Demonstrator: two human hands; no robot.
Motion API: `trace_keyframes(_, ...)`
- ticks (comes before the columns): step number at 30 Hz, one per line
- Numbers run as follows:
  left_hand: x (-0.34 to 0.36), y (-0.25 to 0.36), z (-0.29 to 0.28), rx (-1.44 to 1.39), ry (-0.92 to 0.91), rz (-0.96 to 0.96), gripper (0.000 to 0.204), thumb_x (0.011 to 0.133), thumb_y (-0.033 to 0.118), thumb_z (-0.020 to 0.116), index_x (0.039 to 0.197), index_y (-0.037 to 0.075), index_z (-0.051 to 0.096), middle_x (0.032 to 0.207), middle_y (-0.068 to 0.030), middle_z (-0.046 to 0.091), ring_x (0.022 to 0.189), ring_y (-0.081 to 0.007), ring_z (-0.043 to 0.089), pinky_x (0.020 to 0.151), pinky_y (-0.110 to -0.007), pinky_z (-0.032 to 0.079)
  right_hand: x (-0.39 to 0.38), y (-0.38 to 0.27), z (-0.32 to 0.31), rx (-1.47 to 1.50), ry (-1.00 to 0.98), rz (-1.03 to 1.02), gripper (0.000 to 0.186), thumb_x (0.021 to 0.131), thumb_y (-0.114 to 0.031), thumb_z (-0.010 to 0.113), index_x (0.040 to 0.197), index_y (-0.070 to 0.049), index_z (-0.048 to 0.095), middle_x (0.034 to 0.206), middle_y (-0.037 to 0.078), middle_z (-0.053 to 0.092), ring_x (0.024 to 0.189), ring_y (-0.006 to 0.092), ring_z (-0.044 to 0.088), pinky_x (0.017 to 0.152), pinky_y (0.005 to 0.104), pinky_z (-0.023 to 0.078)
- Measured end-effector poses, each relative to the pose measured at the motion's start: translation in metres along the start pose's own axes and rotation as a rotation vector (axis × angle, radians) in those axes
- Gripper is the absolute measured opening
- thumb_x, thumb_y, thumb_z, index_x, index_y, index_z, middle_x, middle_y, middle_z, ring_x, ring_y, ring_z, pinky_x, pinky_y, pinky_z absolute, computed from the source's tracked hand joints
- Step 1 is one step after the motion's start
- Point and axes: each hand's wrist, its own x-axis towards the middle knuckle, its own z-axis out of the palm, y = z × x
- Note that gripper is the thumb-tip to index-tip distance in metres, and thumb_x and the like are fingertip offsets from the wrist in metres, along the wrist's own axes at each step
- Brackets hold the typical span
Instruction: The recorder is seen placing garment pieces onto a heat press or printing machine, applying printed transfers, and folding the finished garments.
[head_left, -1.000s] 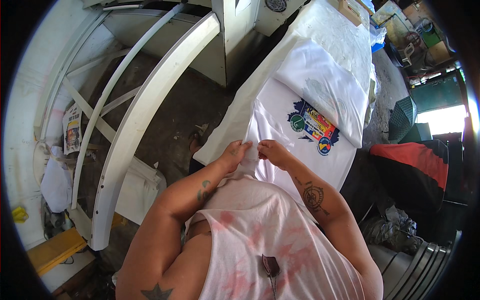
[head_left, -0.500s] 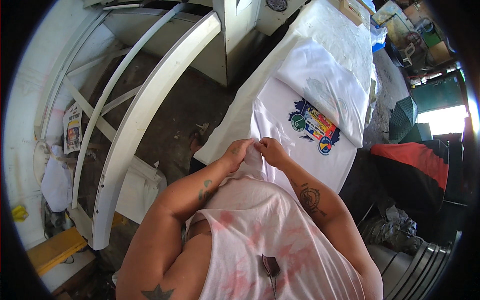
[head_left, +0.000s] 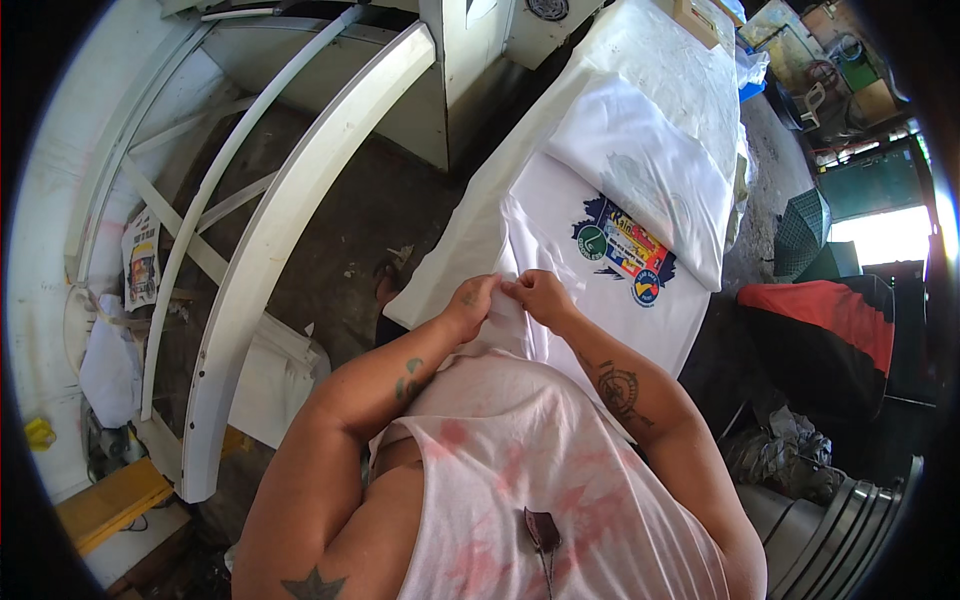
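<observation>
White printed cloth (head_left: 625, 335) lies over the near end of the long covered table (head_left: 655, 55). It bears a colourful printed design (head_left: 630, 245) in blue, yellow and red with round badges. A folded-over flap of the cloth (head_left: 610, 125) partly covers the area beyond the print. At the cloth's near left edge, my left hand (head_left: 472, 303) pinches the fabric with its fingers closed. Close beside it, my right hand (head_left: 541, 299) also pinches the edge, thumb against fingers. The fabric between them is gathered in narrow folds; the fingertips partly hide it.
On the left stands a curved white frame (head_left: 300, 180) with crossing bars. A red and black cover (head_left: 820, 320) drapes something at the right, near a dark green umbrella (head_left: 803, 235). Stacked metal rims (head_left: 850, 530) and crumpled grey plastic (head_left: 785, 450) sit at lower right.
My right fingers have shifted slightly left and up along the edge, closer to my left hand. The whole view has drifted a little; both hands keep their pinch on the cloth.
</observation>
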Motion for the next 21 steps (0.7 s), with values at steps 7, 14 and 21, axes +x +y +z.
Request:
trace_keyframes(7, -0.003, 0.0, 0.0, 0.18, 0.09, -0.039, 0.028, 0.088, 0.026, 0.049, 0.097, 0.002, 0.06, 0.084, -0.0071, 0.061, 0.073, -0.0176, 0.056, 0.07, -0.031, 0.045, 0.008, 0.02, -0.004, 0.219, -0.177, -0.013, 0.028, 0.084, -0.027, 0.062, 0.079, 0.001, 0.061, 0.069, 0.006, 0.059, 0.063, 0.0142, 0.054, 0.059, 0.0284, 0.044)
trace_keyframes(14, -0.007, 0.007, -0.002, 0.099, 0.091, 0.021, 0.028, 0.089, 0.024, 0.05, 0.095, 0.0, 0.062, 0.086, -0.0078, 0.062, 0.076, -0.0166, 0.056, 0.072, -0.03, 0.044, -0.004, 0.006, 0.0, -0.203, 0.44, -0.253, 0.035, 0.081, -0.033, 0.063, 0.079, 0.001, 0.062, 0.071, 0.015, 0.06, 0.064, 0.0237, 0.057, 0.062, 0.0367, 0.045)
trace_keyframes(21, -0.008, 0.005, 0.006, 0.228, 0.115, 0.076, 0.027, 0.091, 0.027, 0.049, 0.095, 0.002, 0.059, 0.084, -0.0059, 0.059, 0.076, -0.0158, 0.055, 0.072, -0.031, 0.044, 0.004, 0.004, 0.002, -0.106, -0.011, -0.142, 0.03, 0.085, -0.027, 0.059, 0.076, 0.002, 0.06, 0.066, 0.006, 0.059, 0.06, 0.0138, 0.053, 0.058, 0.0295, 0.043)
